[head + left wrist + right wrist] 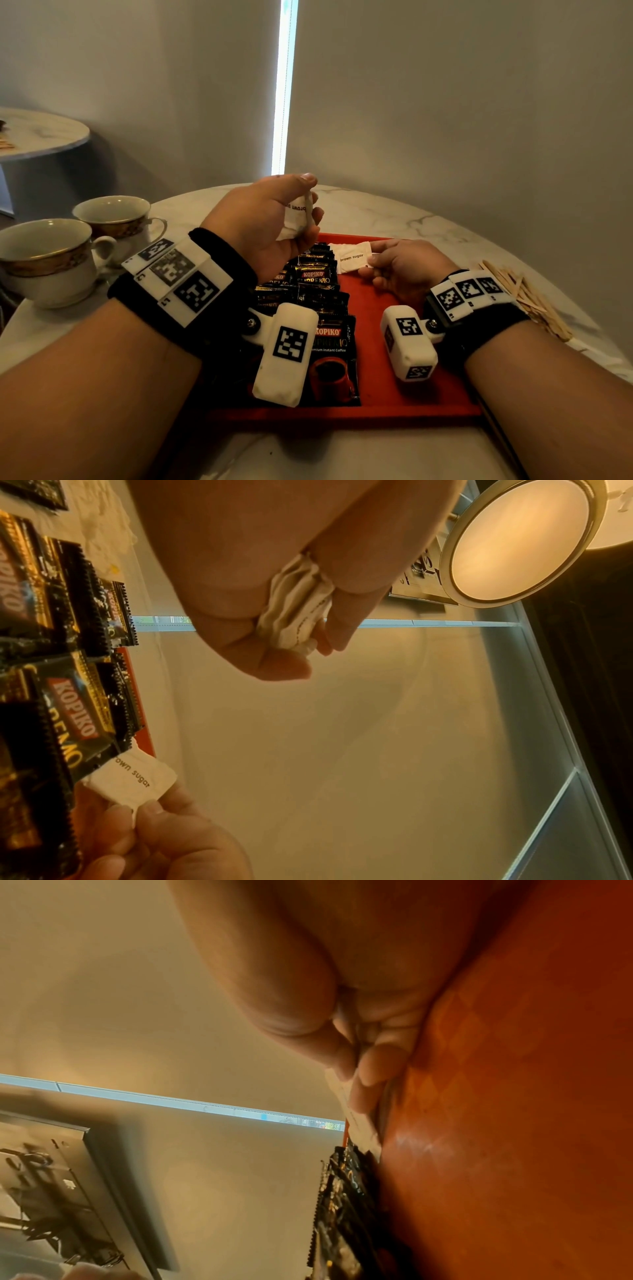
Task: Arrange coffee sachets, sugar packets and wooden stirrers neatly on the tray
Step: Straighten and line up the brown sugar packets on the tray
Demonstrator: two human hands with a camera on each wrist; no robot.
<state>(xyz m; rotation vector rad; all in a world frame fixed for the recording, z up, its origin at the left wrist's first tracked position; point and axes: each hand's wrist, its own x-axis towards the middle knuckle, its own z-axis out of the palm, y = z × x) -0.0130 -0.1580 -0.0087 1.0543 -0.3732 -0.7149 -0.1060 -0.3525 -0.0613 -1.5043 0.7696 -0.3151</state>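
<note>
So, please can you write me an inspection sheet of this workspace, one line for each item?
Surface: round marble table carrying a red tray.
Job's things: coffee sachets overlapped in a row on the tray; wooden stirrers piled on the table, right of the tray.
Clutter: two cups at left.
Grippers: left hand grips a bunch of sugar packets above the tray; right hand pinches one brown sugar packet at the tray's far end.
Cables: nothing seen.
Surroundings: second table far left, ceiling lamp.

"KOPIKO" on black coffee sachets (pixel 317 274); "brown sugar" on white sugar packet (pixel 351 257).
</note>
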